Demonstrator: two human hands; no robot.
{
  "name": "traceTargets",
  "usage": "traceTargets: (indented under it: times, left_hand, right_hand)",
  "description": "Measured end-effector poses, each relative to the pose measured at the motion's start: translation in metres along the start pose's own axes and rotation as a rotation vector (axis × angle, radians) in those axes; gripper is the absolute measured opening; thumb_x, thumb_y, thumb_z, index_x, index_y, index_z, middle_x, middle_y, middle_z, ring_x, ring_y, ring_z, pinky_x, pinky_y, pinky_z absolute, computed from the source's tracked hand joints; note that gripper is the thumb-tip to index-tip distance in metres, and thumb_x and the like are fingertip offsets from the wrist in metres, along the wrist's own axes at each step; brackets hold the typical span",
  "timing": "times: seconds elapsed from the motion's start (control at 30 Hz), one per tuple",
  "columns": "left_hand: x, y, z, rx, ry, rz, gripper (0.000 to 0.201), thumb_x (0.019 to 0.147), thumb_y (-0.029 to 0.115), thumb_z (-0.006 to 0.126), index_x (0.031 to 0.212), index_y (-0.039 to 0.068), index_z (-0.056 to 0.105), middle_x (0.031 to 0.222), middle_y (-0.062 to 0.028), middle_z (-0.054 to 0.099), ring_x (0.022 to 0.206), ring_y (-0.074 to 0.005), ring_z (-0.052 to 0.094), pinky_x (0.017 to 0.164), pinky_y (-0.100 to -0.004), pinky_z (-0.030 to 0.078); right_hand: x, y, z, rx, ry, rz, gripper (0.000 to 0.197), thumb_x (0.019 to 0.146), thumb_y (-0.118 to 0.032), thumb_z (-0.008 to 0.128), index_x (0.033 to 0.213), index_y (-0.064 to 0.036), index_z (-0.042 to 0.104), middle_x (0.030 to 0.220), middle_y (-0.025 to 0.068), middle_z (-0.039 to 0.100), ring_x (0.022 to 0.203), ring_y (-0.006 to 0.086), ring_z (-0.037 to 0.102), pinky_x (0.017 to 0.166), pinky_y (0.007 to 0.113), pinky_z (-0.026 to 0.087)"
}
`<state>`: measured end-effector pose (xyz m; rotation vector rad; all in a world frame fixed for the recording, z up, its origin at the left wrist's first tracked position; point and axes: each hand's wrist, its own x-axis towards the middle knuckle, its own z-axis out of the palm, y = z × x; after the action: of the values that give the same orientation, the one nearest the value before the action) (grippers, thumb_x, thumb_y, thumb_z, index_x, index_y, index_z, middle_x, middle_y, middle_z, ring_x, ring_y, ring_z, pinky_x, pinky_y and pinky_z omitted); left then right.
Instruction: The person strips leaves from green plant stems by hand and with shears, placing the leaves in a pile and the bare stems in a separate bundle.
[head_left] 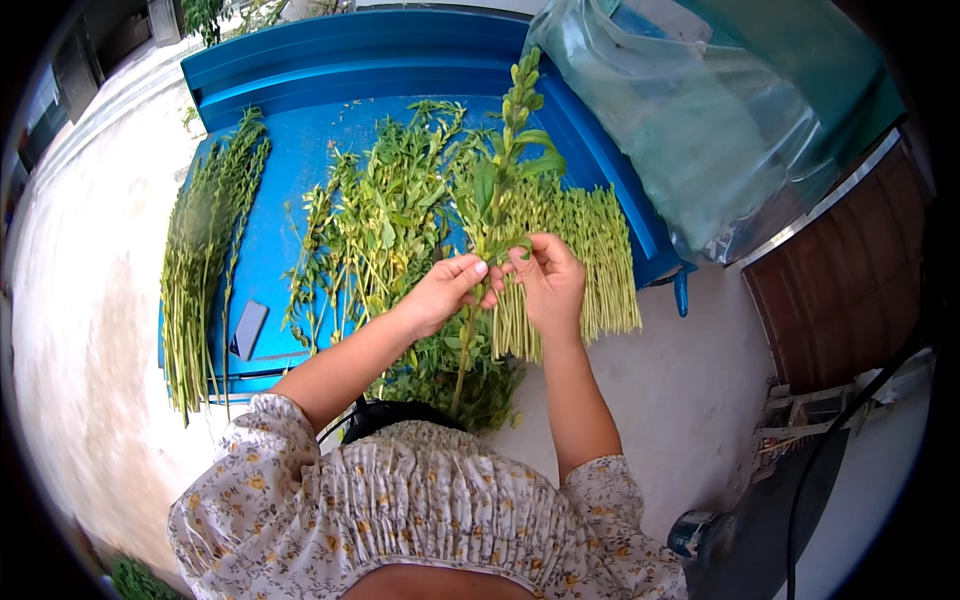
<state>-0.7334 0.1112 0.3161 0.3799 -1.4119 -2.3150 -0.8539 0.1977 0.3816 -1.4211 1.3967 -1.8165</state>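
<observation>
Long green leafy stalk: frame centre, between hands; long axis near-vertical, top leaning right. Left hand: fingers pinched on stalk. Right hand: fingertips touching small curled green leaf; pinch unclear.

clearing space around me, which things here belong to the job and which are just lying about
Seem part of the job:
held leafy stalk
leafy middle pile
right-hand row of stalks
left-hand stalk bundle
blue metal bed

Probably just lying about:
grey phone-like object
clear plastic sheet
</observation>
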Motion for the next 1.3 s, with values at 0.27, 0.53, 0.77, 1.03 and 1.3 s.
traceTargets:
  times: [0.27, 0.53, 0.77, 1.03, 1.3]
  left_hand:
    - [-0.011, 0.01, 0.002, -0.113, -0.086, 0.057, 0.039, 0.091, 0.037, 0.041, 0.117, 0.008, 0.041, 0.1, -0.0063, 0.052, 0.082, -0.0162, 0.049, 0.068, -0.0283, 0.041]
    - [-0.003, 0.004, 0.01, -0.061, -0.251, 0.109, 0.046, 0.087, 0.046, 0.044, 0.113, 0.008, 0.038, 0.093, -0.0055, 0.048, 0.081, -0.0162, 0.048, 0.068, -0.0312, 0.041]
    - [-0.003, 0.0, 0.005, -0.081, 0.062, 0.234, 0.033, 0.089, 0.036, 0.046, 0.108, 0.01, 0.04, 0.078, -0.0038, 0.047, 0.069, -0.0151, 0.048, 0.063, -0.0281, 0.04]
    - [-0.009, 0.003, -0.005, -0.125, 0.13, 0.229, 0.029, 0.089, 0.031, 0.047, 0.109, 0.01, 0.043, 0.077, -0.0036, 0.048, 0.07, -0.0152, 0.048, 0.059, -0.0271, 0.039]
    - [-0.008, -0.02, 0.01, 0.074, 0.191, 0.184, 0.03, 0.087, 0.011, 0.052, 0.114, 0.008, 0.04, 0.088, -0.0002, 0.054, 0.078, -0.0081, 0.051, 0.068, -0.0237, 0.043]
  right_hand:
    - [-0.04, 0.013, -0.017, -0.114, -0.119, -0.008, 0.025, 0.079, 0.001, 0.056, 0.103, 0.0039, 0.051, 0.105, 0.0124, 0.054, 0.062, 0.0101, 0.057, 0.053, 0.021, 0.046]
    - [0.022, 0.009, -0.008, 0.053, -0.045, 0.099, 0.047, 0.075, 0.009, 0.049, 0.121, 0.0012, 0.041, 0.11, 0.01, 0.053, 0.065, 0.0089, 0.055, 0.057, 0.021, 0.044]
    - [0.002, 0.025, -0.009, -0.512, -0.161, 0.03, 0.017, 0.075, -0.002, 0.058, 0.093, -0.0003, 0.059, 0.082, 0.0081, 0.059, 0.063, 0.0185, 0.058, 0.057, 0.028, 0.046]
    - [-0.031, -0.008, 0.007, -0.803, -0.167, -0.042, 0.035, 0.071, -0.012, 0.066, 0.104, -0.0067, 0.055, 0.104, 0.0078, 0.055, 0.079, 0.0254, 0.06, 0.064, 0.034, 0.049]
    - [0.008, -0.03, 0.021, -0.945, -0.102, -0.463, 0.045, 0.064, -0.001, 0.062, 0.108, -0.0052, 0.053, 0.112, 0.0078, 0.052, 0.073, 0.0219, 0.061, 0.056, 0.029, 0.049]
